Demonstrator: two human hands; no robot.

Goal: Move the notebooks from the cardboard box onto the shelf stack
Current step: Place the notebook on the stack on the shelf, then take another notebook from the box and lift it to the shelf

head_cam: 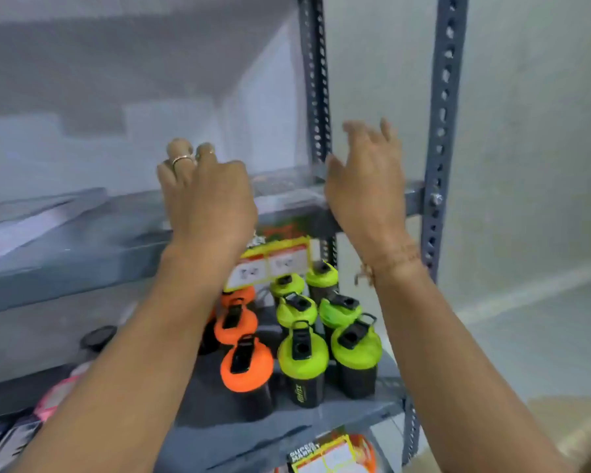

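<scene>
Left hand (205, 196): fingers (180, 158) loosely curled, nothing gripped; rings are seen on two of them. Right hand (365, 189): fingers (386, 131) spread apart, empty. Both hands are raised in front of the middle shelf (82, 264) of a grey slotted metal rack (440, 138). Flat stacked items, blurred, possibly the notebooks (24, 223), are seen lying on that shelf to the left of the left hand; identity cannot be confirmed. Below, orange-lidded shaker bottles (246, 367) and green-lidded shaker bottles (302, 353) are stood upright in rows. Cardboard box not seen.
</scene>
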